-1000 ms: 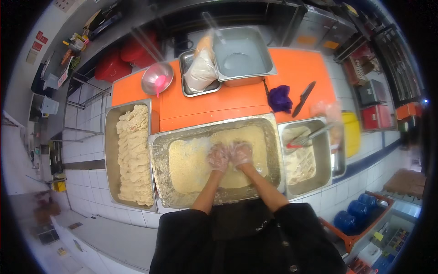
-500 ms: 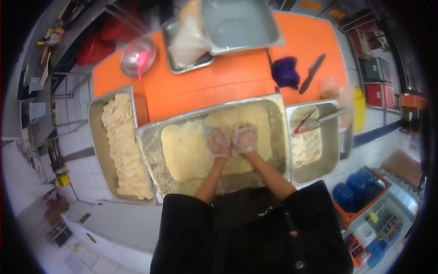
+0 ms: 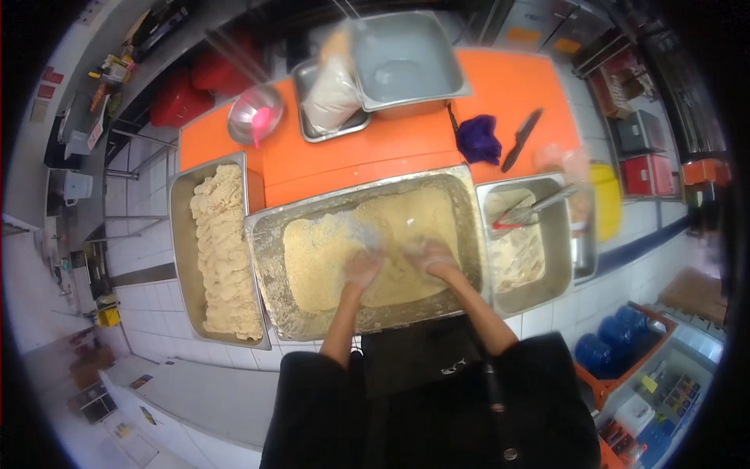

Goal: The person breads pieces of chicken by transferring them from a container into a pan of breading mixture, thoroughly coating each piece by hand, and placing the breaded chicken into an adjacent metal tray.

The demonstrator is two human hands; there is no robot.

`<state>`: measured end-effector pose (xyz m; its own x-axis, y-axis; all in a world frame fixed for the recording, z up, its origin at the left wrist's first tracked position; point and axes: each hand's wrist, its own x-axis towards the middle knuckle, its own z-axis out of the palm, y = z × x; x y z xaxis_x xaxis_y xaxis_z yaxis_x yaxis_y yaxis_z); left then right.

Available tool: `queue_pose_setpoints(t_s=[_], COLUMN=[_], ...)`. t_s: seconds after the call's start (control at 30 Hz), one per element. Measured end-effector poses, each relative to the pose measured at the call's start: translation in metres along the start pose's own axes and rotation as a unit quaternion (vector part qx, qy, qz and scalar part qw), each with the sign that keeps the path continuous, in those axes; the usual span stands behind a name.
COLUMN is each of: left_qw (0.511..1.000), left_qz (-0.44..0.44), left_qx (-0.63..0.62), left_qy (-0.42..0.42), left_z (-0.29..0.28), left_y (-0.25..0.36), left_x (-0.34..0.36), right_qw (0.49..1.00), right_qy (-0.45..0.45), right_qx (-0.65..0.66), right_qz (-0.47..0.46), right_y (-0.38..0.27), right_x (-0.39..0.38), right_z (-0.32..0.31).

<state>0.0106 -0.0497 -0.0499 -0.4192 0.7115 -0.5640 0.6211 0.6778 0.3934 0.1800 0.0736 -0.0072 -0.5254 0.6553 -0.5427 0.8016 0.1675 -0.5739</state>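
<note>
A large metal pan [image 3: 258, 273] stands in front of me, with a wide layer of pale yellow crumbs or breading [image 3: 312, 273] inside. My left hand [image 3: 363, 267] and my right hand [image 3: 431, 256], both in clear gloves, are low over the crumbs near the pan's middle, apart from each other. Motion blurs them, but the fingers look stretched out, with no separate object in either. Whether something lies under the crumbs is hidden.
Left stands a deep pan [image 3: 183, 258] holding a long row of coated pieces [image 3: 223, 258]. Right is a pan [image 3: 551, 273] of pale batter with red-handled tongs [image 3: 512, 224] and a whisk [image 3: 551, 199]. Behind lie a knife [image 3: 522, 141], purple cloth [image 3: 478, 139], steel bowl [image 3: 250, 105] and bag [image 3: 332, 94].
My hands, pressed down side by side before, have moved apart and closer to me. The whole view has shifted slightly; the pans stay in their places.
</note>
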Motion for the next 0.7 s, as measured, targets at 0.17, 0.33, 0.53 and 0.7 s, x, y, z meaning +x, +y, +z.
queue_pose_setpoints(t_s=[0.17, 0.33, 0.53, 0.7], left_qw=[0.972, 0.974, 0.995, 0.991], left_qz=[0.126, 0.036, -0.007, 0.095], left_qx=[-0.144, -0.136, -0.059, -0.017], left_qy=[-0.136, -0.179, 0.086, 0.092], left_z=[0.016, -0.027, -0.065, -0.044], left_y=[-0.022, -0.05, 0.035, -0.003], left_x=[-0.031, -0.01, -0.025, -0.036], right_qw=[0.961, 0.99, 0.948, 0.977], right_qy=[-0.262, -0.112, 0.185, 0.017], right_qx=[0.04, 0.089, -0.082, -0.192], right_qz=[-0.084, -0.004, -0.244, -0.094], right_y=[0.039, -0.021, 0.013, 0.018], right_x=[-0.006, -0.033, -0.004, -0.037], right_z=[-0.001, -0.053, -0.023, -0.007])
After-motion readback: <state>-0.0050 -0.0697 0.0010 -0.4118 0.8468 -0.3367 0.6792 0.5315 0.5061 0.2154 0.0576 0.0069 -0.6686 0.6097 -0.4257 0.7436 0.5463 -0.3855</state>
